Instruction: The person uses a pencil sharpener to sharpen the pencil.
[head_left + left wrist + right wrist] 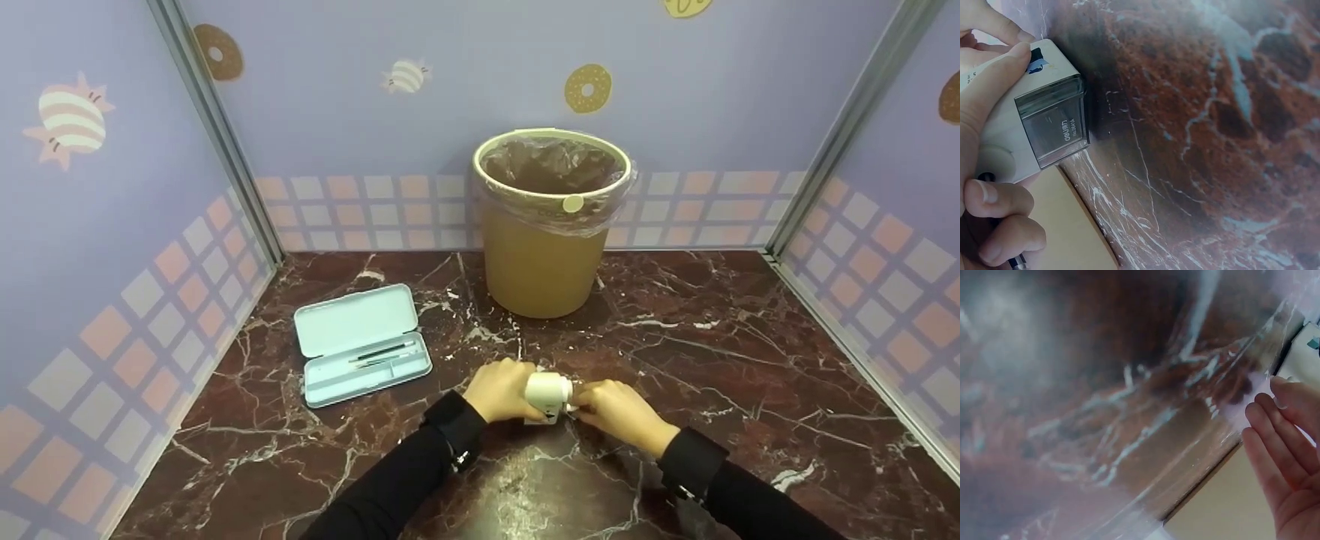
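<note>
My left hand (501, 391) grips a white pencil sharpener (546, 390) close over the marble table. The left wrist view shows the sharpener's clear grey drawer (1055, 124), with the thumb along its body. The curled fingers (1013, 239) of that hand close round a dark, slim stick with a silvery end (1017, 262), which looks like a pencil at the sharpener's round front. My right hand (616, 409) is at the sharpener's right side, thumb and fingertips together at its crank (568, 405), mostly hidden by the fingers.
An open light-blue pencil case (360, 300) with a few thin pencils (382, 351) lies to the left. Behind the hands stands a tan bin (544, 270) with a clear plastic liner, against the patterned back wall (330, 127). Side walls flank the marble table (720, 360).
</note>
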### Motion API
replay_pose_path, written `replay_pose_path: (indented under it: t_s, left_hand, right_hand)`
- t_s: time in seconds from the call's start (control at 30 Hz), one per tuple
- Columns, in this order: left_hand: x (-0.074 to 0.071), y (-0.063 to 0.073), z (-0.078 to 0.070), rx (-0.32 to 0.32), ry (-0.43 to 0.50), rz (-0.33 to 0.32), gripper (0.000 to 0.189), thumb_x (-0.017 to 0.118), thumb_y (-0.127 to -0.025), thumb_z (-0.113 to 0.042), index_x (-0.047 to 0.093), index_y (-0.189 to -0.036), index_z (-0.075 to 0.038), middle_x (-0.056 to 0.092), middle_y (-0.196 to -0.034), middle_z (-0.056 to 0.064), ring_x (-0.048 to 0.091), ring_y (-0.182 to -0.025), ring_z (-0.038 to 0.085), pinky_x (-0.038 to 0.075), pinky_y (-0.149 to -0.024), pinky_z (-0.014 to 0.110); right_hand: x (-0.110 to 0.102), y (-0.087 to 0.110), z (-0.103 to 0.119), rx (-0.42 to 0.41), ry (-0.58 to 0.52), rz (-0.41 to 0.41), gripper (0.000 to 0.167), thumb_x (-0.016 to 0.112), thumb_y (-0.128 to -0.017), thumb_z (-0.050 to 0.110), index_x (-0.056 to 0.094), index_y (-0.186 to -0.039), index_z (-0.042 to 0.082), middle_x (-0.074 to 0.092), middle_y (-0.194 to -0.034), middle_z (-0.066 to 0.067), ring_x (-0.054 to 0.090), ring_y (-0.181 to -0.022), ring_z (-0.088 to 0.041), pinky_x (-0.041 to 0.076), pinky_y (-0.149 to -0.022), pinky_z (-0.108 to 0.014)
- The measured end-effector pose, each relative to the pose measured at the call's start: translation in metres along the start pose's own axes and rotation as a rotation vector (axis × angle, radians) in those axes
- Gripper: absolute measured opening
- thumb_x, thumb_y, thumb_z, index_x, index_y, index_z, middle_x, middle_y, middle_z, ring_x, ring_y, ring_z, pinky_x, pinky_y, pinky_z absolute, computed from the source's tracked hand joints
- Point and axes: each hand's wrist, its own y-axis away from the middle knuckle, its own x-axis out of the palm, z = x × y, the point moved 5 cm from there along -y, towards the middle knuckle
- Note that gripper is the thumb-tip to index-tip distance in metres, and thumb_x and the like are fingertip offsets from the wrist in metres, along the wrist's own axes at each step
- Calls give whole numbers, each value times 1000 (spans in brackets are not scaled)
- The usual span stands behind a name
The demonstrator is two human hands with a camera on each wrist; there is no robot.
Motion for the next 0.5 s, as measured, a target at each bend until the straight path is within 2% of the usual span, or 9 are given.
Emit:
replay_pose_path:
  t_s: [0.2,0.37,0.5]
  left_hand:
    - [2,0,-3,-22,-6,-4,54,94,-63,-49,71,-96,-13,75,-88,2,68,-74,17,56,-62,30]
    - [2,0,-4,-16,-11,-1,53,94,-64,-47,71,-96,-12,76,-88,3,69,-75,18,57,-63,31]
    - [0,0,-3,-19,-21,3,51,94,-64,-44,70,-96,-11,75,-88,4,69,-76,19,57,-65,32]
  right_hand:
    - [-2,7,4,-28,23,5,12,82,-82,10,81,-94,11,78,-86,-2,73,-73,-17,61,-68,-32]
    - [-8,13,10,-80,6,-19,8,82,-82,11,78,-89,12,73,-79,1,69,-67,-11,58,-63,-27]
    - [-15,16,17,-115,-20,-32,8,81,-83,10,77,-89,14,73,-81,2,69,-68,-10,58,-63,-25]
